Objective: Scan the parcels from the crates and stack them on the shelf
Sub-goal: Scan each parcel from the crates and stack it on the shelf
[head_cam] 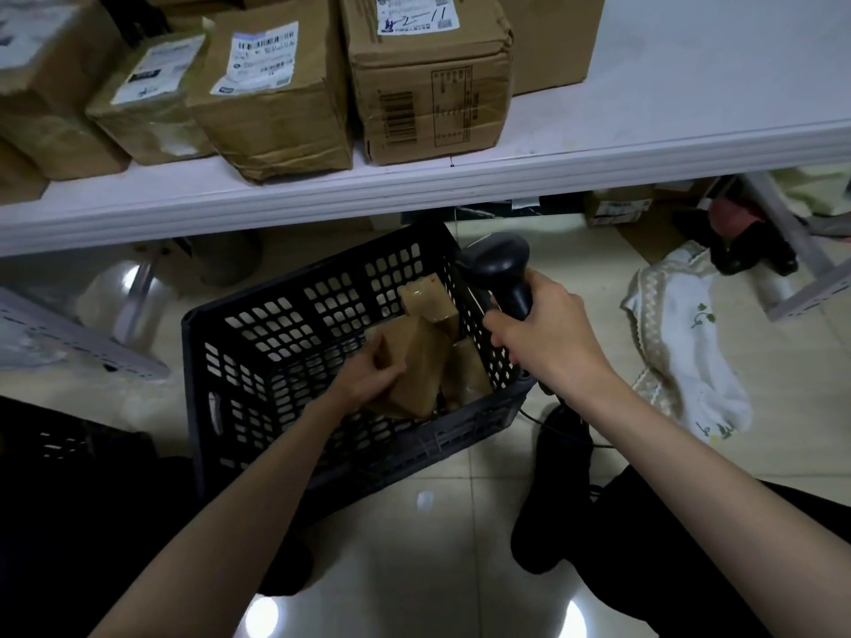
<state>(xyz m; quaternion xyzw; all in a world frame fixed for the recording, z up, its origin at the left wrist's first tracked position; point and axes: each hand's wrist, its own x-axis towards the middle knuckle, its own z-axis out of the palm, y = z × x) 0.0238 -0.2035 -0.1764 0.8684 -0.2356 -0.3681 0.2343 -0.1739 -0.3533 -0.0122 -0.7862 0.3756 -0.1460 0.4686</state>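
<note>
A black slatted crate (258, 356) sits on the tiled floor (414, 568), just in front of the white shelf (644, 108) and partly tucked under its front lip. Inside the crate, against its right wall, lie several small brown parcels. The left hand (368, 377) reaches into the crate and grips the nearest parcel (414, 370), fingers curled over its top left edge, the box tilted up on one corner. A second parcel (428, 303) stands behind it toward the far right corner, and a third (467, 370) is wedged between the gripped one and the crate's right wall.

The right hand (548, 333) hangs just over the crate's right rim, fingers wrapped round the handle of a black barcode scanner (502, 269), whose head points down toward the crate's far right corner. Its cable trails down past the crate's near right corner.

On the shelf above the crate stand larger taped cartons (428, 85) with printed labels, pressed side by side. Right of the crate a cream embroidered cloth (681, 333) lies crumpled on the floor. A dark shoe (552, 490) stands near the crate's near right corner, and another black crate (55, 444) shows at its left.
</note>
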